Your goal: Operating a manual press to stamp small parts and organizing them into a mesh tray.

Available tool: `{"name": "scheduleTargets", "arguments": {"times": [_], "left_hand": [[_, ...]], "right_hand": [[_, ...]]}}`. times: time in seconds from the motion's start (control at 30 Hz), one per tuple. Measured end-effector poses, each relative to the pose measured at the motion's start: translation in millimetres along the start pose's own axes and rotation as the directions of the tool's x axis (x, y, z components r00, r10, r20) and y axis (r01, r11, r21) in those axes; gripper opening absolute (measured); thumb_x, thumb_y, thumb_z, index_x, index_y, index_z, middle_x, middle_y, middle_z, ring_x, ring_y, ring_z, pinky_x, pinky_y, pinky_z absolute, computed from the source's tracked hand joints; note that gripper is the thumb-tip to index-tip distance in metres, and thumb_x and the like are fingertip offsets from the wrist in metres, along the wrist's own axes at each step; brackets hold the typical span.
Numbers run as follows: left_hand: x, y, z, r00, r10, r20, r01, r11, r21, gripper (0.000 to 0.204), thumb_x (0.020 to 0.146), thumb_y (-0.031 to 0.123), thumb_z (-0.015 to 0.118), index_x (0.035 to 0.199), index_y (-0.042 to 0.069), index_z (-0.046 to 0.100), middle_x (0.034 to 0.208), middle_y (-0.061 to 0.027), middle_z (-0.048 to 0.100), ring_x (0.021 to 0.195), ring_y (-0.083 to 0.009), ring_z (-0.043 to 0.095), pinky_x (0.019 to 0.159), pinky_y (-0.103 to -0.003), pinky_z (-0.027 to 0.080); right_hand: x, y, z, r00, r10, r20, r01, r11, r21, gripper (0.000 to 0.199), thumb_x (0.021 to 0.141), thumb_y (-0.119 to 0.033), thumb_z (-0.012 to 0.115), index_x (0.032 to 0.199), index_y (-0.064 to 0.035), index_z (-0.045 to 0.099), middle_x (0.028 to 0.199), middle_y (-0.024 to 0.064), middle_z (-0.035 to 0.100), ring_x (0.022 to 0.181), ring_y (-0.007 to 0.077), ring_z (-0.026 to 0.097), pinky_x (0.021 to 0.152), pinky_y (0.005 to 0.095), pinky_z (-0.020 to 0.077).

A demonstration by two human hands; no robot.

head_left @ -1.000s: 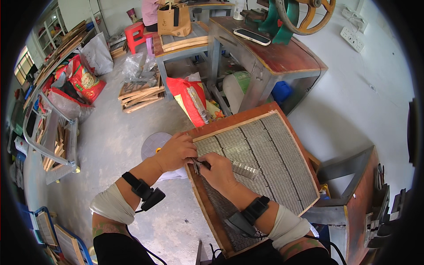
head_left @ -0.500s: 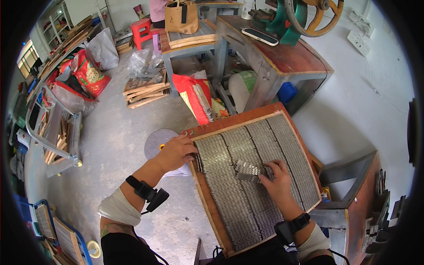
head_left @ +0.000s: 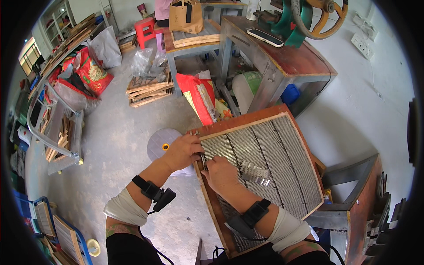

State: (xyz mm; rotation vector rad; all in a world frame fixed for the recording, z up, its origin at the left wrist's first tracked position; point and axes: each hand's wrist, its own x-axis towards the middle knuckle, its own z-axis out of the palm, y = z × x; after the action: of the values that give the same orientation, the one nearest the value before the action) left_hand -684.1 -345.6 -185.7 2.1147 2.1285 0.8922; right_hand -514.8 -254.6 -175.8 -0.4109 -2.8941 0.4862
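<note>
A shallow wooden-framed tray (head_left: 276,117) is tilted before me, filled with dense rows of small silvery metal pieces (head_left: 285,163) split by dark lines. My left hand (head_left: 183,152) is closed at its upper left edge, fingers curled by the frame. Just beside it, my right hand (head_left: 222,173) is closed too, its fingertips bent down at the same edge. A thin dark metal sliver shows between the two hands; what each grips is mostly hidden by the fingers. On top of the rows lies a small loose cluster of shiny metal pieces (head_left: 255,172), touched by neither hand.
A reddish board (head_left: 247,115) lies under the tray. Behind stands a workbench (head_left: 304,59) with a phone (head_left: 265,37) and a green hand-wheel machine (head_left: 298,24). A round grey stool (head_left: 159,141) is left of the tray. Wooden frames (head_left: 150,90) and a red sack (head_left: 196,95) sit on the floor.
My right hand has let go of the metal cluster, leaving it on the rows, and moved left to the tray's edge beside my left hand. The view has shifted slightly.
</note>
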Motion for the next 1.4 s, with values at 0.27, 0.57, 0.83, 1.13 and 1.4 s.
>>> {"name": "scheduleTargets", "arguments": {"times": [0.27,0.57,0.83,1.13,1.4], "left_hand": [[6,5,-5,0.975,-0.093,0.201,0.069,0.99,0.123,0.021,0.063,0.013,0.076,0.082,0.015,0.068,0.09,-0.0032,0.058,0.094,-0.0253,0.056,0.08,-0.04,0.045],[11,15,-22,0.988,-0.001,0.157,-0.015,0.995,0.102,0.022,0.065,0.013,0.075,0.085,0.015,0.067,0.097,-0.0032,0.06,0.098,-0.0256,0.055,0.083,-0.04,0.041],[41,111,35,0.983,-0.071,0.168,0.124,0.936,-0.33,0.027,0.072,0.01,0.072,0.097,0.005,0.062,0.093,-0.0105,0.064,0.089,-0.0314,0.06,0.076,-0.041,0.048],[53,133,72,0.97,-0.11,0.216,0.123,0.991,-0.045,0.044,0.067,0.01,0.075,0.108,0.006,0.061,0.112,-0.0114,0.057,0.107,-0.0313,0.054,0.085,-0.041,0.045],[47,132,77,0.995,0.016,0.1,-0.028,0.993,0.118,0.046,0.064,0.012,0.077,0.107,0.008,0.062,0.127,-0.0128,0.049,0.126,-0.0337,0.04,0.099,-0.054,0.03]], "right_hand": [[-3,2,22,0.989,-0.107,-0.099,0.091,0.984,-0.152,0.02,0.067,-0.022,0.074,0.075,-0.0065,0.063,0.078,0.0075,0.059,0.082,0.0239,0.061,0.066,0.0351,0.0523],[-8,-5,-5,0.959,0.085,-0.269,0.0,0.954,0.301,0.018,0.074,-0.02,0.068,0.067,-0.0061,0.059,0.069,0.009,0.058,0.066,0.0272,0.062,0.056,0.0386,0.0505],[-99,86,-77,0.98,0.163,-0.112,-0.085,0.859,0.505,0.015,0.07,-0.014,0.072,0.08,-0.0038,0.067,0.07,0.0096,0.059,0.065,0.0265,0.061,0.059,0.0381,0.0499],[-106,113,-67,0.967,0.162,-0.198,-0.129,0.977,0.172,0.039,0.068,-0.022,0.078,0.102,-0.0069,0.066,0.11,0.0092,0.057,0.101,0.0293,0.056,0.081,0.0382,0.0486],[-113,109,-55,0.975,0.014,-0.221,-0.017,1.0,-0.011,0.042,0.063,-0.019,0.079,0.1,-0.0049,0.064,0.117,0.0101,0.055,0.113,0.03,0.049,0.091,0.0421,0.0423]]}}
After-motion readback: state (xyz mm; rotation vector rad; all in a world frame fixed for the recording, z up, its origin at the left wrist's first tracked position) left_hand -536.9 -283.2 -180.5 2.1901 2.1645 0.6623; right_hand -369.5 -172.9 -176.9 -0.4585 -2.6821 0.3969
